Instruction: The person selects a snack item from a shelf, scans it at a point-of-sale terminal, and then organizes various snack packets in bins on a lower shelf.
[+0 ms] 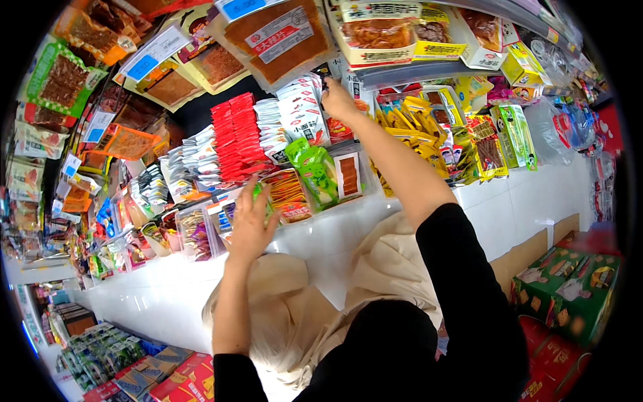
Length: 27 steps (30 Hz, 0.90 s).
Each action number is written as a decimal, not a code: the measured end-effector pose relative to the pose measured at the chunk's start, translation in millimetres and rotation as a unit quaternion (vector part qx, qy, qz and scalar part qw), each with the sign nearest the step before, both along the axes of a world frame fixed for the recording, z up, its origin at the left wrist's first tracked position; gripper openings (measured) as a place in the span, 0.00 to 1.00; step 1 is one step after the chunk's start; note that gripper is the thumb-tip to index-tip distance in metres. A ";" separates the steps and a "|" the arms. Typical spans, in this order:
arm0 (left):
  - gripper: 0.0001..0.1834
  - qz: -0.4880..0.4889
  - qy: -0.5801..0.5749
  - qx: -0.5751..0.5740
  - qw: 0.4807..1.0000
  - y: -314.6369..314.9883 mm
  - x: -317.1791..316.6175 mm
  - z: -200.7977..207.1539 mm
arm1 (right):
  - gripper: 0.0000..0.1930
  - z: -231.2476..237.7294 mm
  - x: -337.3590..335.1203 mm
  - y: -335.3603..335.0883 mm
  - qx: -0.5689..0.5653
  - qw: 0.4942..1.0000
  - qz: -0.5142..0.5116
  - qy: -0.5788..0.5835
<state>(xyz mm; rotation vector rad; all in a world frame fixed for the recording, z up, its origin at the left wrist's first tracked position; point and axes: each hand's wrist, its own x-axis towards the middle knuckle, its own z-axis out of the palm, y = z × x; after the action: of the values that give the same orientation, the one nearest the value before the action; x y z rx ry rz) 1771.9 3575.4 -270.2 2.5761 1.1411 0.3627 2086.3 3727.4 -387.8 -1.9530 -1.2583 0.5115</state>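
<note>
My left hand (253,224), fingers spread and holding nothing, hovers by the front edge of the low shelf. Near it are a tub of orange-and-red snack packets (288,191) and a row of red packets (240,137). My right hand (340,102) reaches farther in, at the back right of a stack of white packets (301,110). Its fingers are curled together, and what they grip is hidden. Under that forearm sit a green snack bag (313,173) and a clear tub with a brown snack slab (348,175).
A large brown snack packet (278,40) hangs over the rows. Yellow packets (415,130) fill the right side of the shelf, with boxed snacks (378,33) above. White floor tiles (495,214) lie below. Green cartons (569,285) stand at right, red boxes (187,380) at lower left.
</note>
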 end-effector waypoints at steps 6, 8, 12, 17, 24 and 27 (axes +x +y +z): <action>0.29 -0.044 0.037 -0.033 0.998 -15.9 -1.1 21.9 | 0.20 -15.0 26.4 38.4 0.053 0.995 0.045 -0.076; 0.29 -0.036 0.047 -0.023 0.998 -19.8 -13.2 31.3 | 0.20 -11.0 24.0 50.8 -0.059 0.990 0.020 -0.123; 0.28 -0.012 0.080 -0.004 0.997 -29.4 -36.6 46.2 | 0.21 -24.0 36.3 77.2 -0.116 0.974 0.019 -0.192; 0.28 0.000 0.080 -0.012 0.997 -37.7 -54.7 51.2 | 0.25 -40.7 51.4 83.3 -0.006 0.989 0.129 -0.076; 0.26 -0.010 0.092 -0.015 0.996 -39.6 -60.3 48.5 | 0.32 24.7 16.0 55.1 -0.087 0.976 0.196 0.020; 0.25 -0.016 0.099 0.004 0.995 -41.0 -58.6 43.2 | 0.30 24.0 24.3 57.8 -0.095 0.967 0.236 0.030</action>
<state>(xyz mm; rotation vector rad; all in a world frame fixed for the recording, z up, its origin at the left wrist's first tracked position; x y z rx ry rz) 1713.4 3534.5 -227.0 2.6822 1.1618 0.1070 2110.6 3785.2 -363.8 -1.7664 -1.6965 0.9513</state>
